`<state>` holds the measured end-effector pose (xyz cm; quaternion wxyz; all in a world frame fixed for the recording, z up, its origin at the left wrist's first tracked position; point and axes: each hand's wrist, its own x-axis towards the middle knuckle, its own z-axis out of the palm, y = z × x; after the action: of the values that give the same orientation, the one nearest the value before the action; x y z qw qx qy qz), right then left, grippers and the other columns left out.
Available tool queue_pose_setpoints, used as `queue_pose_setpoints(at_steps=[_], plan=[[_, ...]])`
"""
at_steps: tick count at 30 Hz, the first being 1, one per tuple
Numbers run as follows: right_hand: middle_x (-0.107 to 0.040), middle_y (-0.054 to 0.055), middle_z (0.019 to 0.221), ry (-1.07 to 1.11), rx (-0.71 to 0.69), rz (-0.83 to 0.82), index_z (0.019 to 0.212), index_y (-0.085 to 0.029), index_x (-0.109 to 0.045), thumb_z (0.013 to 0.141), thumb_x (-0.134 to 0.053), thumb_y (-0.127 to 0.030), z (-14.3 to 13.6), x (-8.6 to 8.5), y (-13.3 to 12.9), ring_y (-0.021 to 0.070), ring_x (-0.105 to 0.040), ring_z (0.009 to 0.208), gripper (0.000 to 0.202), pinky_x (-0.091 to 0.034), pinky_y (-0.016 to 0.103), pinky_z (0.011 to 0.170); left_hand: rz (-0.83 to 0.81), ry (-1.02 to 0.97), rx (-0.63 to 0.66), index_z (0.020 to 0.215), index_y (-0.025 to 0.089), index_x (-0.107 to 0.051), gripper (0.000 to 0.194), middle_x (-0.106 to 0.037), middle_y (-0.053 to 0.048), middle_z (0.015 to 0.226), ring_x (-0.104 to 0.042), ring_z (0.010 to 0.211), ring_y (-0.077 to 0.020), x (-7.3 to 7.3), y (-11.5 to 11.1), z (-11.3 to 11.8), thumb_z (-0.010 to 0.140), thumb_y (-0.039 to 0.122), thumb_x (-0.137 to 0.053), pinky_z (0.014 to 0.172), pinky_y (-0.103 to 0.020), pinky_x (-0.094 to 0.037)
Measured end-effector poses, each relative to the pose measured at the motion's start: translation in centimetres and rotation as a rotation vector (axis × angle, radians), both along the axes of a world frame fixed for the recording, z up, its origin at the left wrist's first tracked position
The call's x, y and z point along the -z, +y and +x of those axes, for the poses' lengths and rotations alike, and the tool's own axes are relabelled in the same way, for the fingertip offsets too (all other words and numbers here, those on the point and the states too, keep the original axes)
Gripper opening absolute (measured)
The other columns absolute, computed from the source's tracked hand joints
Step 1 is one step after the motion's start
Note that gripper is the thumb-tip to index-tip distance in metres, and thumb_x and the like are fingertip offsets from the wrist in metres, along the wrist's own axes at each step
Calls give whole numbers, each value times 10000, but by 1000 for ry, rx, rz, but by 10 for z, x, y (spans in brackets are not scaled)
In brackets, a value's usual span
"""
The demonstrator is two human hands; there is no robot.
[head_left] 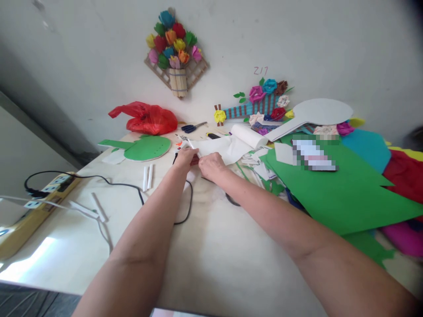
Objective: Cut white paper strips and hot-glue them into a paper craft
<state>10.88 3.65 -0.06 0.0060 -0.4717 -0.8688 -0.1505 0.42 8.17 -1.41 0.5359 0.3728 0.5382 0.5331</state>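
Note:
My left hand [187, 159] is closed round a thin white paper stick [193, 145], whose upper end sticks out past the fingers. Right beside it, my right hand [211, 166] is curled with its knuckles up; what it grips is hidden, though a dark edge shows beneath it. A white paper roll [248, 136], partly unrolled into a sheet [221, 148], lies just beyond both hands. Two short white sticks [147, 178] lie to the left of my left forearm, and more white sticks [98, 207] are farther left.
Black scissors [191, 128], a red plastic bag [152, 118] and a green round-bodied cutout [147, 148] lie at the back left. A power strip [42, 208] with cables stands left. Paper scraps [262, 168], green sheets [343, 198] and a phone [314, 155] cover the right.

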Motion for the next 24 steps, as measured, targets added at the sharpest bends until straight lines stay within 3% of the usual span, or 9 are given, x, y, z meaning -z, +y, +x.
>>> queue_pose_setpoints(at_steps=[8,18,24], plan=[[-672,210,848,-21,-46,-4,937,-59,-664,798,-433,-95,-3,2,-3,239,-637,852,271,-436,353,697,2,-16,-122,672,154,-504,54,-512,2,490,-546,446,-138,-2,2,-3,717,170,-530,462,-249,-436],[-673,202,892,-40,-39,-24,963,-77,-661,799,-442,-106,-1,3,-8,233,-634,882,275,-433,335,706,-53,-124,-181,727,156,-496,24,-526,-2,511,-554,458,-133,0,9,-5,739,140,-482,506,-259,-473],[-667,193,953,-42,7,-65,1001,-99,-655,806,-430,-130,2,0,-12,224,-627,922,300,-432,324,726,-108,-235,-38,760,134,-548,88,-581,-59,576,-597,522,-164,-1,10,-13,729,198,-495,520,-268,-498]])
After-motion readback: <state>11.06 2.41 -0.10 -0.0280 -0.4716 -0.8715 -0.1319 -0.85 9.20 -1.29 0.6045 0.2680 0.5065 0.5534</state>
